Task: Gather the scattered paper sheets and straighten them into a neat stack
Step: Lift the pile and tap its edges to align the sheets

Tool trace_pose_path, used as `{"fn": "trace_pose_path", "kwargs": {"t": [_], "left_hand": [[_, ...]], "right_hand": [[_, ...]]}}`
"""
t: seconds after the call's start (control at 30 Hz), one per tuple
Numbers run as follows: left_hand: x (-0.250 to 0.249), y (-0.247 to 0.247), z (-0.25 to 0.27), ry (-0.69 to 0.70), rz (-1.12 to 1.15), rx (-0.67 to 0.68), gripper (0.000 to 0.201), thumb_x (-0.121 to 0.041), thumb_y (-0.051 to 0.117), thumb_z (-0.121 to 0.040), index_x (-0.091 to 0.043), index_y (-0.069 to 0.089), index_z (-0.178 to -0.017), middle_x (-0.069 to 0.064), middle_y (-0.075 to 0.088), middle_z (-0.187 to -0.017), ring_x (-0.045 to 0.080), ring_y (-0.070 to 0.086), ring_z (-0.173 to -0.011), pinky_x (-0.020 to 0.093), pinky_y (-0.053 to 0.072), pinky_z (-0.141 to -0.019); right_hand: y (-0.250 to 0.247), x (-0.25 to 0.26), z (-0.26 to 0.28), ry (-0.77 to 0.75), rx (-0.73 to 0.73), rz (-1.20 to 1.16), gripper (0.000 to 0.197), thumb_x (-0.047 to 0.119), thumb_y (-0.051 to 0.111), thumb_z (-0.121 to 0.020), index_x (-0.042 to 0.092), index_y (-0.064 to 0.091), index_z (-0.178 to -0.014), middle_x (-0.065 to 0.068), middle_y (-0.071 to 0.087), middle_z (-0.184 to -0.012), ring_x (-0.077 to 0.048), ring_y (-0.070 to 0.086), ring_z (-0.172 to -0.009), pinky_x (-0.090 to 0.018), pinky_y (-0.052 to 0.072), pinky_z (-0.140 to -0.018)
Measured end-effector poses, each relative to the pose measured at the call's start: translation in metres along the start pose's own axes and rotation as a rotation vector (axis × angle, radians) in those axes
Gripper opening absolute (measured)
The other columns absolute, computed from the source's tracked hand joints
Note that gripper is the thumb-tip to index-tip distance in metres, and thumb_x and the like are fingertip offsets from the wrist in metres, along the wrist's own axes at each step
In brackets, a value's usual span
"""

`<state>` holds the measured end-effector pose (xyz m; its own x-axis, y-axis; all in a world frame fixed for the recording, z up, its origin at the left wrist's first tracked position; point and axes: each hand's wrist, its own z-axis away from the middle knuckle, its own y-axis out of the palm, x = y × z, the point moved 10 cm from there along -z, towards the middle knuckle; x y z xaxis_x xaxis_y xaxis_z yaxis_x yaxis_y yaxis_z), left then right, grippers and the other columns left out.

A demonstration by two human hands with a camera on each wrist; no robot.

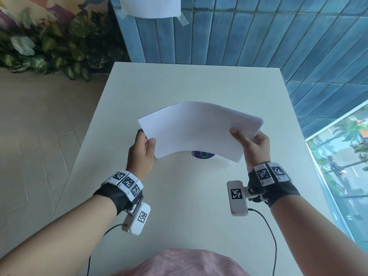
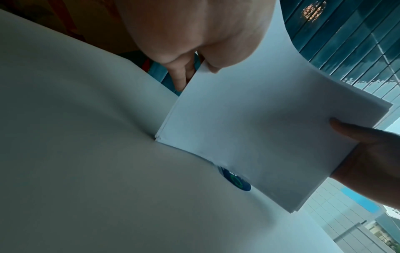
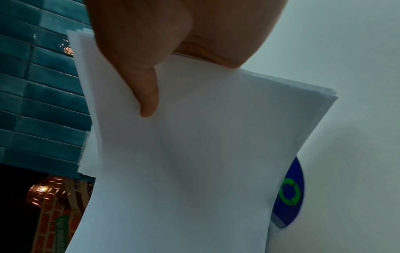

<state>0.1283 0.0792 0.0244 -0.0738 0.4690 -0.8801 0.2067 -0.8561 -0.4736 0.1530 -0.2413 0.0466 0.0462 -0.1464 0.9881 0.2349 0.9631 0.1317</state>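
A bundle of several white paper sheets (image 1: pixel 197 128) is held above the middle of the white table (image 1: pixel 179 196), arched upward between both hands. My left hand (image 1: pixel 144 150) grips its left edge, thumb on top and fingers under. My right hand (image 1: pixel 252 144) grips the right edge the same way. The left wrist view shows the paper stack (image 2: pixel 266 133) standing with its lower corner at the tabletop, sheet edges slightly uneven. In the right wrist view my thumb (image 3: pixel 147 95) presses on the paper stack (image 3: pixel 194 154).
A round blue sticker with a green arrow ring (image 1: pixel 203 154) lies on the table under the sheets, also seen as the sticker (image 3: pixel 289 191). One sheet is taped to the blue tiled wall (image 1: pixel 149 6). Plants (image 1: pixel 49 42) stand at the back left. A window (image 1: pixel 342 166) runs along the right.
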Motion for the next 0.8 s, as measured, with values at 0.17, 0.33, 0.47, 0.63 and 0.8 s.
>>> {"fn": "trace_pose_path", "kwargs": {"t": [0.17,0.33,0.47,0.63,0.8], "left_hand": [[-0.005,-0.003,0.006,-0.053,0.155,-0.009,0.037,-0.016,0.064,-0.076,-0.023,0.046,-0.108,-0.004,0.068,-0.110,0.014,0.066,-0.104,0.045,0.051,-0.096],[-0.043,-0.015,-0.007,0.062,0.298,-0.095,0.053,-0.010,0.072,-0.073,-0.022,0.041,-0.114,0.005,0.061,-0.115,0.022,0.061,-0.109,0.043,0.046,-0.102],[-0.055,-0.022,-0.014,0.077,0.246,-0.173,0.033,-0.025,0.064,-0.083,-0.041,0.043,-0.103,-0.002,0.058,-0.102,0.016,0.059,-0.095,0.042,0.050,-0.092],[-0.049,-0.010,-0.016,0.070,0.263,-0.126,0.034,-0.011,0.061,-0.089,-0.014,0.045,-0.119,-0.002,0.060,-0.113,0.002,0.060,-0.102,0.023,0.045,-0.095],[-0.041,-0.006,-0.018,0.038,0.241,-0.112,0.026,-0.021,0.059,-0.087,-0.019,0.049,-0.112,-0.009,0.063,-0.107,0.012,0.062,-0.103,0.039,0.048,-0.099]], "right_hand": [[-0.012,-0.005,0.004,0.028,-0.032,0.056,0.017,0.018,0.080,-0.065,0.015,0.070,-0.079,0.003,0.073,-0.079,-0.014,0.068,-0.074,-0.028,0.052,-0.068],[-0.013,0.002,0.000,0.006,-0.004,0.104,0.030,0.014,0.082,-0.065,0.021,0.070,-0.092,-0.002,0.074,-0.096,-0.015,0.070,-0.086,-0.027,0.055,-0.073],[-0.014,0.012,-0.006,-0.028,-0.048,0.179,0.025,0.007,0.080,-0.070,0.017,0.068,-0.090,-0.001,0.072,-0.089,-0.019,0.069,-0.081,-0.036,0.056,-0.076],[-0.014,0.009,-0.007,-0.032,-0.092,0.225,0.019,0.008,0.079,-0.072,0.010,0.069,-0.088,-0.001,0.071,-0.083,-0.020,0.067,-0.076,-0.035,0.055,-0.073],[-0.011,0.010,-0.007,-0.043,-0.069,0.232,0.017,0.010,0.079,-0.071,0.017,0.068,-0.081,0.000,0.071,-0.081,-0.017,0.067,-0.074,-0.033,0.054,-0.071]]}}
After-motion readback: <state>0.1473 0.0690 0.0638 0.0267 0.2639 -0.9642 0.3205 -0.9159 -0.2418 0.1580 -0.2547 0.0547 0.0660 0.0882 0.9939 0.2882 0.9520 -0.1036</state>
